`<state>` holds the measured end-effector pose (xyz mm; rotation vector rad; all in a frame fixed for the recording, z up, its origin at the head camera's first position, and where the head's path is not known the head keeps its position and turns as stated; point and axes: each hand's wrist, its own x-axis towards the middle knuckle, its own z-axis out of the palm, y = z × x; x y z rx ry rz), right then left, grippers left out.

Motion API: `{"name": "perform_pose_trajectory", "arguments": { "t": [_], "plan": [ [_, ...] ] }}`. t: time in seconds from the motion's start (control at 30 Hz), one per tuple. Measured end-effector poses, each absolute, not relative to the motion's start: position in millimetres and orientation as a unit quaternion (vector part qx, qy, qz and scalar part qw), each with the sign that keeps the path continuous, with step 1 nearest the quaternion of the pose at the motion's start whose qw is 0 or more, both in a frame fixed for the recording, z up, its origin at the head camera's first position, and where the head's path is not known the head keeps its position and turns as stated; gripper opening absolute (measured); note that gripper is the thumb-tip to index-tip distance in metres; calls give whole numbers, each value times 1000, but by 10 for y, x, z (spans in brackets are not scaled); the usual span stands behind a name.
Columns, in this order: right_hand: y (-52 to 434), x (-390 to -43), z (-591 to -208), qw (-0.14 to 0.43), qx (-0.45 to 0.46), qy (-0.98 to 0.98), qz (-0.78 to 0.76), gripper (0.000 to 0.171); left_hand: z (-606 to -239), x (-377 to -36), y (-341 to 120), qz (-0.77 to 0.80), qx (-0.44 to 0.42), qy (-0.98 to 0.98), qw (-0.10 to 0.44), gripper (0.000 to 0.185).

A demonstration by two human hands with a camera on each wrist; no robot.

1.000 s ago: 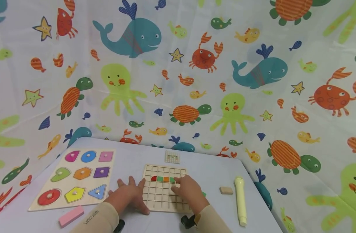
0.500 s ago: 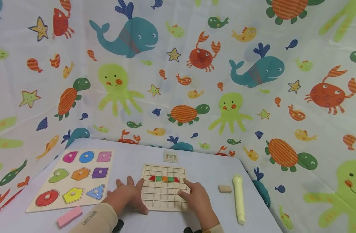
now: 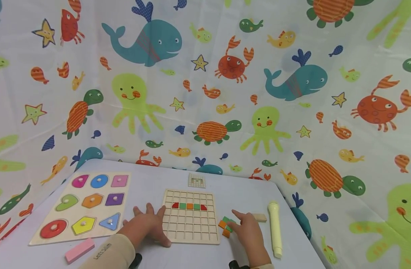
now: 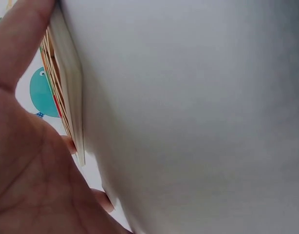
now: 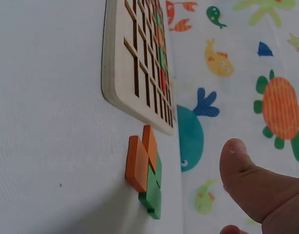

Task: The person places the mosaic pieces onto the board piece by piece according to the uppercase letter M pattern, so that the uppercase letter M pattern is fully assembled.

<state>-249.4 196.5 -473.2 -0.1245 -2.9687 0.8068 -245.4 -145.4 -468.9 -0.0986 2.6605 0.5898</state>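
Observation:
A wooden grid board lies on the table, with a row of tiles in it: red, green, orange, green, red. The red end tiles have a curved side. My left hand rests at the board's left edge, fingers spread, its thumb by the near left corner. In the left wrist view, the thumb touches the board's side. To the right of the board, my right hand is beside a small cluster of orange and green square tiles. Its index finger points out, and nothing shows in its grasp.
On the left lies a knobbed shape puzzle, with a pink block in front of it. A small pattern card is behind the board. At the right are a plain wooden block and a pale yellow stick.
My right hand has moved off the board to the right, uncovering the right-hand red tile and then the loose tiles. The left hand keeps its place on the board.

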Motion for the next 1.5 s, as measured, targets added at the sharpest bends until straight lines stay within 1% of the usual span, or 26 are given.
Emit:
{"name": "perform_pose_trajectory", "arguments": {
  "t": [0.1, 0.3, 0.67, 0.77, 0.93, 1.1, 1.3, 1.37, 1.5],
  "plan": [
    [2037, -2493, -4776, 22, -50, -968, 246, 52, -4683, -2461, -1459, 214, -39, 953, 209, 129],
    [2069, -2535, -4835, -19, -94, -963, 254, 48, -4686, -2476, -1475, 217, -44, 952, 211, 130],
    [2084, -2804, -4864, -57, -114, -960, 248, 33, -4728, -2457, -1464, 214, -32, 954, 207, 130],
    [2086, -2882, -4857, -60, -115, -962, 239, 33, -4722, -2460, -1465, 213, -33, 954, 207, 130],
    [2103, -2961, -4861, -48, -92, -969, 223, 30, -4720, -2472, -1466, 217, -37, 953, 209, 130],
    [2180, -3021, -4894, -41, -55, -970, 232, 33, -4718, -2458, -1459, 221, -37, 951, 212, 131],
    [2252, -3077, -4888, -66, -28, -972, 224, 45, -4664, -2455, -1468, 226, -41, 950, 213, 130],
    [2249, -3087, -4878, -78, -29, -972, 221, 44, -4659, -2454, -1470, 227, -41, 950, 212, 129],
    [2245, -3109, -4891, -86, -27, -973, 214, 39, -4667, -2444, -1463, 226, -37, 951, 209, 130]
  ]
}}
